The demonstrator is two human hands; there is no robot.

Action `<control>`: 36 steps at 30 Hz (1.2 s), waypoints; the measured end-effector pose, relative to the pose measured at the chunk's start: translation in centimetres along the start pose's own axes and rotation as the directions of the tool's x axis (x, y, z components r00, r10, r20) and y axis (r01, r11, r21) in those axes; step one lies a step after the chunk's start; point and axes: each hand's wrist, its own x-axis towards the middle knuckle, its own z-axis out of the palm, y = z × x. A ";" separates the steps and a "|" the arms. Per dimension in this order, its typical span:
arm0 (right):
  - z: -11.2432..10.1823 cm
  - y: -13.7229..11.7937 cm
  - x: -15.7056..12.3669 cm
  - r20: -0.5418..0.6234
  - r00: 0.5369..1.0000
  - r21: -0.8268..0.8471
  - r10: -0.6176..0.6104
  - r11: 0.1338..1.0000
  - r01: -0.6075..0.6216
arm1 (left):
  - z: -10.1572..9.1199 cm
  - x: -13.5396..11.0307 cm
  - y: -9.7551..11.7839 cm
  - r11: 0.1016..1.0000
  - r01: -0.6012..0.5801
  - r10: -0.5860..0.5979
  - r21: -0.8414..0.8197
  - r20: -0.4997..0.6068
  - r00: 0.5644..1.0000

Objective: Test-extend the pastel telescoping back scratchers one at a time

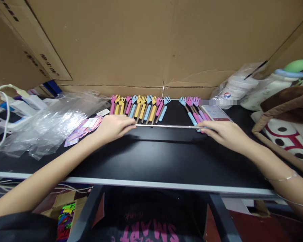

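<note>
A thin, shiny metal rod [166, 126] is stretched level between my hands, just above the black table. My left hand [117, 126] has its fingers closed around one end. The other end is pinched in my right hand [221, 132]; both ends are hidden by the fingers. Behind the rod lies a row of small hand-shaped back scratchers [143, 107] with pink, yellow and blue handles, the nearest partly covered by my left hand. Several more back scratchers [194, 111], in blue, pink and purple, lie by my right fingertips.
Clear plastic bags [53, 117] and pink printed cards [84, 129] are at the left, near white cables [7, 111]. A phone [215, 112], a bagged cup [238, 89] and a patterned bag [288, 131] are on the right. Cardboard [141, 43] walls the back of the black table [154, 158].
</note>
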 end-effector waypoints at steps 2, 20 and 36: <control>0.2 -2.7 1.2 -0.026 0.998 -0.028 -0.057 0.998 0.056 | 0.0 1.5 2.4 0.999 -0.044 0.043 -0.030 -0.017 0.999; -1.5 1.8 -0.4 0.119 0.991 -0.060 0.052 0.997 -0.045 | -1.3 -0.1 -1.6 0.987 -0.047 0.044 0.153 0.020 0.999; -0.7 0.6 0.3 0.077 0.996 0.058 0.048 0.997 -0.053 | -0.9 0.3 -1.4 0.993 -0.012 0.010 0.119 0.012 1.000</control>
